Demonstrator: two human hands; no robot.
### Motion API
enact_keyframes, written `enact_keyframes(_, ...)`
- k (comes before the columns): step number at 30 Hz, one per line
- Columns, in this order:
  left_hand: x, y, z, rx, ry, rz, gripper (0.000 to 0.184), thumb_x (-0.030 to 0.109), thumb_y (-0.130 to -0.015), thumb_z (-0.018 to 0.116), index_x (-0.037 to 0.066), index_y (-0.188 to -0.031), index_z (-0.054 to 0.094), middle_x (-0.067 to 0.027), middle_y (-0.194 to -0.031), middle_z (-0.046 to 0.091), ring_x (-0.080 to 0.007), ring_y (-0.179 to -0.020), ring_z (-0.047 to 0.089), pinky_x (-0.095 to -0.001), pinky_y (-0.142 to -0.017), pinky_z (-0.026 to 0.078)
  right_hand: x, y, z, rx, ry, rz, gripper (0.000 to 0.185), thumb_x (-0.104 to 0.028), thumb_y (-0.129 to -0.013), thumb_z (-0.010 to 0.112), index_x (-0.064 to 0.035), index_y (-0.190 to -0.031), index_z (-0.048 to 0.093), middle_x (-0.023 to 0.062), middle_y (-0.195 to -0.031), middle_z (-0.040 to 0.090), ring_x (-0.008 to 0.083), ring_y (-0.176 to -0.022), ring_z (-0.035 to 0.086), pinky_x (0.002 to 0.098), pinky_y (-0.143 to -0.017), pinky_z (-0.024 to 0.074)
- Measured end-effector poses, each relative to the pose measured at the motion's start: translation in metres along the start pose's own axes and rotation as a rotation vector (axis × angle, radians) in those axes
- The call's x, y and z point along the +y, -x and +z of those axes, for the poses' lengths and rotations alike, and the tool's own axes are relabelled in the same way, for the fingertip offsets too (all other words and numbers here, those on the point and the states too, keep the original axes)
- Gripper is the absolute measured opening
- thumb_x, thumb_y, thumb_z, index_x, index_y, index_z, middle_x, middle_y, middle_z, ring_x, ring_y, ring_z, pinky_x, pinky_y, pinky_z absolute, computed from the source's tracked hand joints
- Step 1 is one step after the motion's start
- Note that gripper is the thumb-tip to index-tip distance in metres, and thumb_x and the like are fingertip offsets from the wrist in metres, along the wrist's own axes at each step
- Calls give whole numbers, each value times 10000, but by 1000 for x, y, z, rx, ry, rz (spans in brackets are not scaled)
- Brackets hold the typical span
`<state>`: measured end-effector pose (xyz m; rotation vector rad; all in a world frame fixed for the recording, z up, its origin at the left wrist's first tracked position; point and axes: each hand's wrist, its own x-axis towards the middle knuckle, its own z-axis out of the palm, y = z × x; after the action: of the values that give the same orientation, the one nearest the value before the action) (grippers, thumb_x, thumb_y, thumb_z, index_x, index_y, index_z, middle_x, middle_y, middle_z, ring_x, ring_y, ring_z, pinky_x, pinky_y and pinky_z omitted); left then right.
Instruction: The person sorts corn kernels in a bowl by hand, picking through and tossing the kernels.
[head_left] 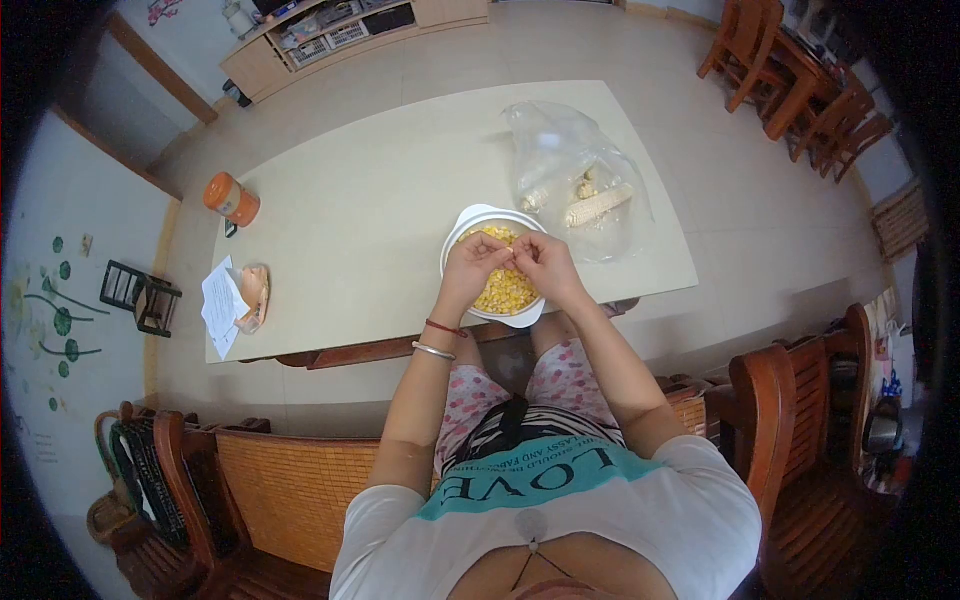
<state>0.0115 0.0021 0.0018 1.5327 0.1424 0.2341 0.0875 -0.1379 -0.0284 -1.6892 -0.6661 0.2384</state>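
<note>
A white bowl [528,316] with two handles stands at the table's near edge, holding loose yellow corn kernels [505,292]. Over it, my left hand [477,262] and my right hand [547,262] meet at the fingertips. Both hands are pinched closed around something small and pale between them, too small to name. To the right of the bowl lies a clear plastic bag [560,135] with a bare corn cob [599,205] and other cob pieces in it.
On the pale table [370,200], an orange-lidded jar [231,198] stands at the left, with papers [222,305] and a wrapped item [254,297] nearer me. A wooden bench [290,490] is behind me; wooden chairs [745,50] stand at the far right.
</note>
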Motion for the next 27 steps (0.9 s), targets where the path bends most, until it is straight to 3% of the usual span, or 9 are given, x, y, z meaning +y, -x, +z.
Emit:
enact_keyframes(1,-1,0,0,-4,13,-2,60,18,-857,590,-25,-889,562,-91,-796,640,-139,-733,627,-252,-702,518,0,0,0,12,-11,2,124,-104,-805,625,13,-842,614,74,-653,593,96,-583,528,270,-538,440)
enact_keyframes(13,-1,0,1,4,65,-14,57,13,-859,588,-18,-896,558,-95,-799,636,-141,-728,625,-253,-697,512,-6,1,-2,-2,-20,-7,101,-93,-809,605,5,-830,600,66,-669,604,101,-609,561,265,-569,459)
enact_keyframes(17,-2,1,2,12,60,-8,68,21,-860,597,-14,-903,556,-81,-802,628,-124,-729,618,-241,-682,506,-12,1,-14,116,69,-58,69,-64,-816,560,1,-836,570,70,-655,592,127,-614,576,282,-579,466)
enact_keyframes(20,-7,-2,0,174,-89,73,93,30,-835,619,-1,-908,569,-84,-791,631,-157,-748,626,-264,-686,504,6,-10,-53,265,-44,81,88,-81,-836,512,1,-839,545,101,-663,589,170,-621,590,313,-587,469)
enact_keyframes(21,-6,-4,1,189,-284,189,91,30,-819,619,7,-899,582,-90,-794,633,-179,-764,626,-286,-693,502,5,-14,-71,301,-50,117,119,-108,-851,496,3,-840,536,121,-670,589,188,-624,597,328,-590,469)
enact_keyframes(23,-3,-10,3,212,-676,422,97,30,-786,618,24,-882,606,-102,-800,636,-222,-794,625,-330,-708,496,14,-23,-103,327,233,207,192,-159,-878,453,12,-843,534,173,-702,597,264,-679,621,354,-632,476)
enact_keyframes(27,-15,-32,5,-68,-1066,570,121,44,-728,588,61,-830,651,-115,-868,639,-276,-850,604,-404,-746,469,33,-27,-132,304,677,113,209,-170,-883,449,8,-883,558,207,-767,601,348,-789,610,416,-719,476)
